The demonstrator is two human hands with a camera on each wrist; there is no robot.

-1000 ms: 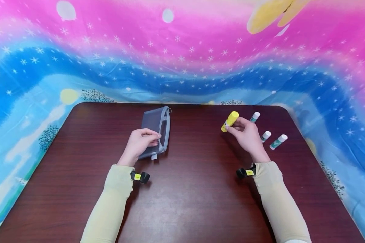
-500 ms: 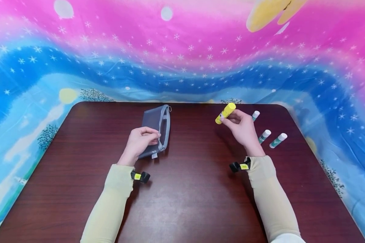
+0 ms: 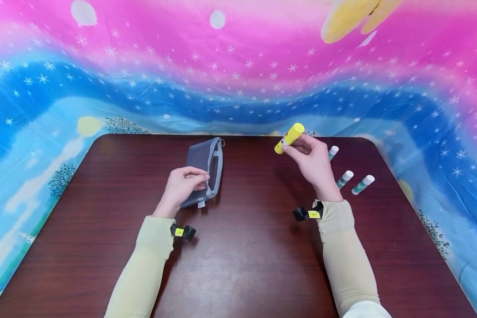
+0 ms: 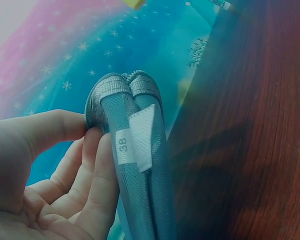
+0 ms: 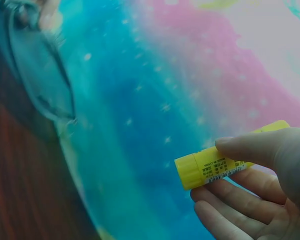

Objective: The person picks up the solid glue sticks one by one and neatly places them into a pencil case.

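Note:
My left hand [image 3: 186,183] pinches the near edge of a grey mesh zipper pouch [image 3: 198,154], whose zipped mouth gapes toward the right. In the left wrist view, thumb and fingers grip the pouch's zipper rim [image 4: 110,87], and a white tag [image 4: 142,135] sticks out beside it. Held up over the table's right side, a yellow glue stick [image 3: 289,138] tilts between the thumb and fingers of my right hand [image 3: 314,161]. Printed text and a barcode show on that glue stick [image 5: 215,165] in the right wrist view.
Three white-capped green glue sticks stand right of my right hand: one at the back [image 3: 334,152], partly hidden, and two nearer ones, left [image 3: 345,179] and right [image 3: 363,184]. The dark wooden table [image 3: 238,247] meets a colourful snowflake-patterned cloth [image 3: 238,88] along its back and sides.
My right hand has moved left and upward with the yellow glue stick, away from the white-capped ones. The left hand and the pouch have stayed in place.

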